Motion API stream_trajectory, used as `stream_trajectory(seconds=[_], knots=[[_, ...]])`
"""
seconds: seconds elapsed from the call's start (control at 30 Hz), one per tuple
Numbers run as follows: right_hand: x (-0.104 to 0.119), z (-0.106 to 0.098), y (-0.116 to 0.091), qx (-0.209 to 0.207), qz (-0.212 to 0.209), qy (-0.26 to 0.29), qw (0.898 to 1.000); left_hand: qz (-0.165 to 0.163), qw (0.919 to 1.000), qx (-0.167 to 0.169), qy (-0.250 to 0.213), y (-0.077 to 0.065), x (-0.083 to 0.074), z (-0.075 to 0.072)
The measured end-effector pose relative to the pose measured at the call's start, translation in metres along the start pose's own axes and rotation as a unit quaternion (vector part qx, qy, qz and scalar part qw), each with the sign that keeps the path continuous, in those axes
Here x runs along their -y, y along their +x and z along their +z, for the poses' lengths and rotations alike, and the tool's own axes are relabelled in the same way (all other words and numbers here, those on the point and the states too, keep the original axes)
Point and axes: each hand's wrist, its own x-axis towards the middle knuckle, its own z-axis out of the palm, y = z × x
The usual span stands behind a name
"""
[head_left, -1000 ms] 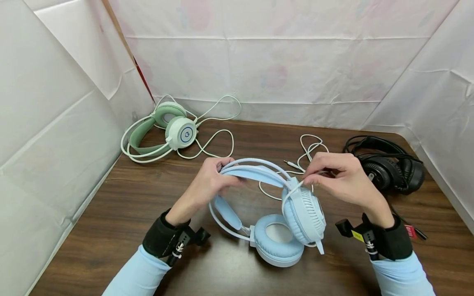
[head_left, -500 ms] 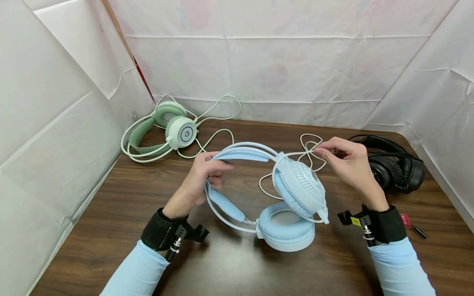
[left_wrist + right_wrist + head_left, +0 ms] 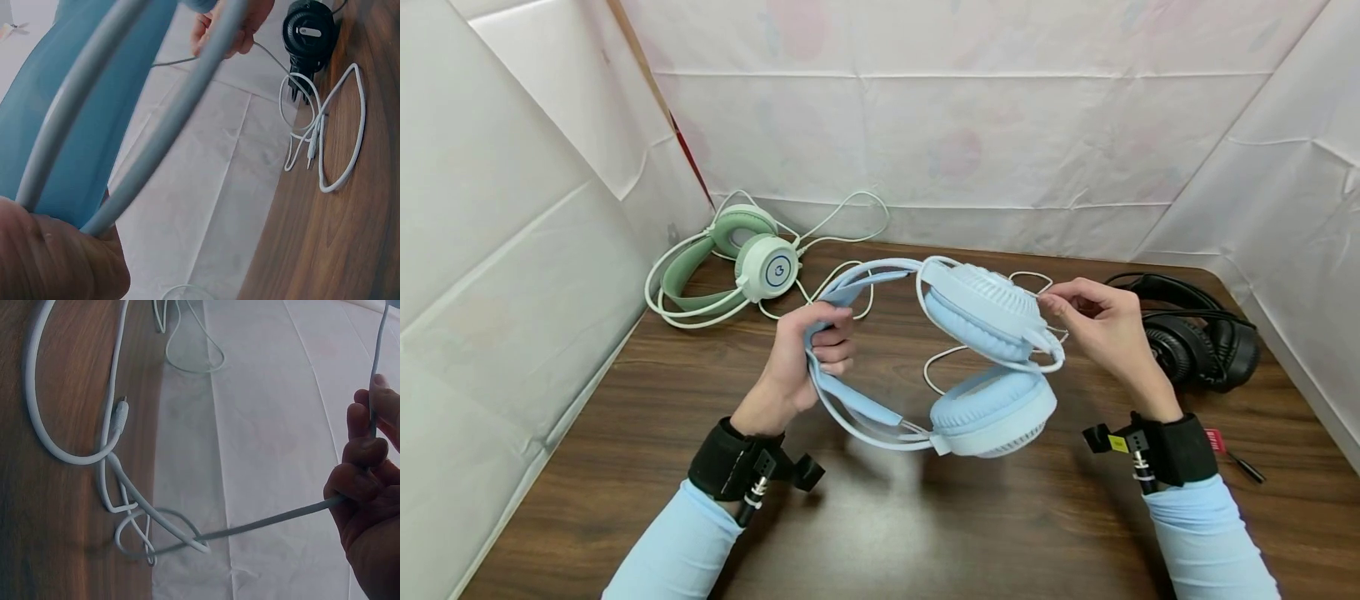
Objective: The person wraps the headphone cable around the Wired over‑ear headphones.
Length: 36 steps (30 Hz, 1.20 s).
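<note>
Light blue over-ear headphones (image 3: 992, 408) are held above the table, their two ear cups toward the right. My left hand (image 3: 801, 358) grips the middle of the headband, fingers curled round it; the left wrist view shows the blue band (image 3: 81, 125) and its two rods up close. Between thumb and fingers, my right hand (image 3: 1101, 337) pinches the headphones' thin white cable (image 3: 281, 517) just right of the upper ear cup. The cable runs down from that hand into loose loops on the table, where its plug (image 3: 120, 417) lies.
Pale green headphones (image 3: 767, 271) with a looped cable lie at the back left of the wooden table (image 3: 880, 542). Black headphones (image 3: 1202, 342) sit at the right, near a red tag (image 3: 1216, 440). White sheeting (image 3: 925, 150) walls in the back and sides.
The blue headphones have risen and tilted, the cups swinging away from me. My left hand has shifted left with the band; the right hand moved up and right along the cable, then stayed nearly still.
</note>
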Motion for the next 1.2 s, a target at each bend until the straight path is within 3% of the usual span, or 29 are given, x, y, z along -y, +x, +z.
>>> stream_trajectory(seconds=[0.23, 0.37, 0.8, 1.2], knots=[[0.000, 0.002, -0.001, 0.009, 0.033, 0.004, 0.999, -0.023, 0.9968, -0.064, -0.042, 0.002, -0.002, -0.002], [0.001, 0.005, -0.002, 0.021, 0.040, -0.003, 0.999, -0.026, 0.9950, -0.080, -0.053, 0.003, -0.002, -0.004], [0.001, 0.020, -0.002, 0.079, -0.048, -0.067, 0.993, -0.037, 0.9848, -0.106, -0.133, 0.004, -0.002, -0.006], [0.022, 0.044, -0.006, 0.174, -0.124, -0.043, 0.976, -0.021, 0.9681, -0.173, -0.180, 0.005, -0.001, -0.010]])
